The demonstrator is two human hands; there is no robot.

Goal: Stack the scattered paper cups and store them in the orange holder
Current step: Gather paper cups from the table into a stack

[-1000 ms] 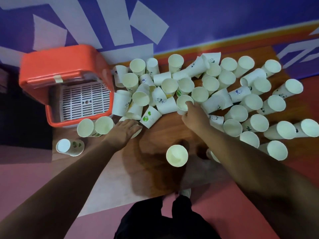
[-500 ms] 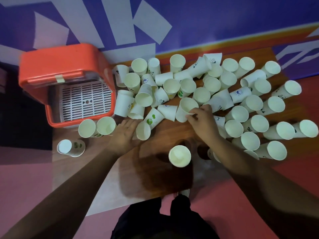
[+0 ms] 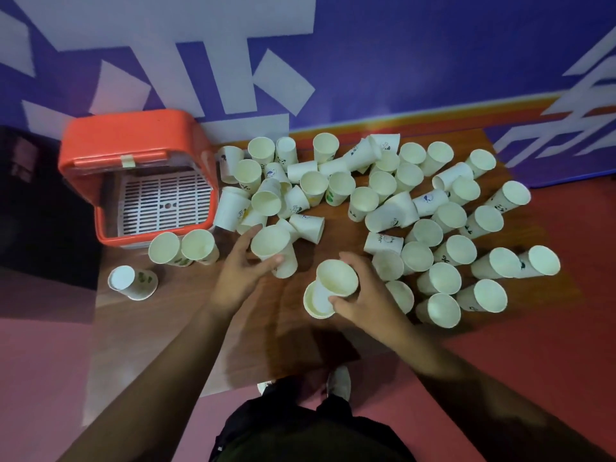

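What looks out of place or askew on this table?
Nothing damaged or spilled. One paper cup lies tipped alone near the table's left edge, apart from the main scatter. The orange holder is still empty.

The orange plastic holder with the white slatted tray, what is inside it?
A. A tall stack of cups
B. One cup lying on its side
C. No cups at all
C: the orange plastic holder shows only its bare white slatted tray, while the white paper cups lie outside it on the wooden table.
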